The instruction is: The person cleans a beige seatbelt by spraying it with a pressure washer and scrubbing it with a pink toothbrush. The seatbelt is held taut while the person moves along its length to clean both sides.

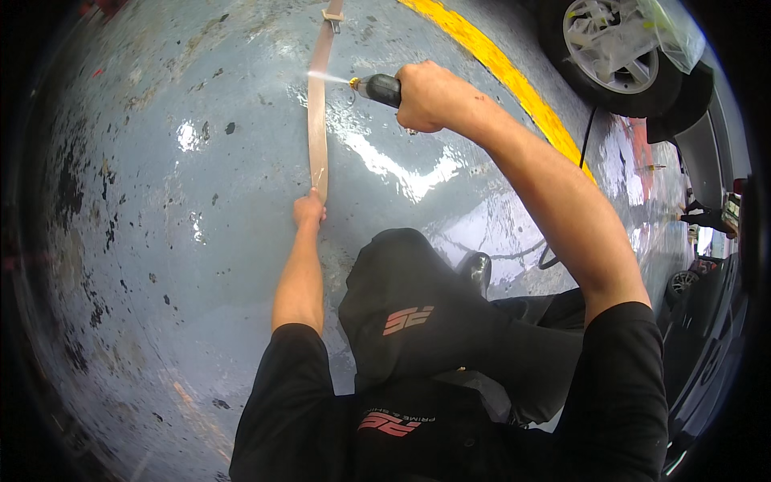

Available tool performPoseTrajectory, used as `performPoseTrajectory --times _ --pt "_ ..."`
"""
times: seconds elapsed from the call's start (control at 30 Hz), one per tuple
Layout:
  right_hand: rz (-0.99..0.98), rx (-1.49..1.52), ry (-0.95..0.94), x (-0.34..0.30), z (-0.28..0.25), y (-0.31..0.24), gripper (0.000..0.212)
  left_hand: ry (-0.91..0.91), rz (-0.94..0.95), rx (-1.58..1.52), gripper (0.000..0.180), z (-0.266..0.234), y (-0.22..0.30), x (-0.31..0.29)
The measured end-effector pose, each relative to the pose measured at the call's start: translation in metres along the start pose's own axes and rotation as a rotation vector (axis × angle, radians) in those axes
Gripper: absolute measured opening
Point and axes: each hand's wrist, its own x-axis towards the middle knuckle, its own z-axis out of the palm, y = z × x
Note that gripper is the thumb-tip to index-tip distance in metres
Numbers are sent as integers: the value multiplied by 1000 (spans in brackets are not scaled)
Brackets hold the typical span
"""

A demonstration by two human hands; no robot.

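Note:
A long beige seat belt (318,120) runs away from me over the wet floor, its metal tongue (335,26) near the far end. My left hand (309,209) is closed around the belt's near part. In my right hand (426,98) is a black spray gun (377,88) with a brass-coloured nozzle, gripped in a fist. A white jet leaves the nozzle leftward and meets the belt in its upper stretch. The trigger and the far side of the gun are hidden by my fingers.
Wet grey-blue floor (233,161) with worn dark patches surrounds the belt. A yellow painted line (498,72) curves past on the right. Beyond it stand a car wheel (614,48) with clear plastic over it, and a black hose (589,136). My bent knee (393,273) is close below the belt.

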Motion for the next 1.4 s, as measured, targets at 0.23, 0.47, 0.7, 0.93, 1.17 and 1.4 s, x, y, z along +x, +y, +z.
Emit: performPoseTrajectory --times 0.23,0.47,0.7,0.93,1.17,1.4 --pt "21 -10 -68 -2 1 -3 30 8 9 -6 49 1 4 -5" --pt "17 -18 -28 2 1 -1 31 -10 16 -30 48 2 -2 4" --pt "26 6 -54 -8 3 5 31 -29 28 -91 47 3 6 -5" --pt "-65 14 -156 -37 36 4 26 -118 -39 -281 37 4 -5 -3" --pt "-82 8 -267 -55 52 -5 24 -153 88 -404 31 1 -36 16" --pt "-111 6 -292 -73 42 4 25 -84 114 -291 29 -1 -28 25"
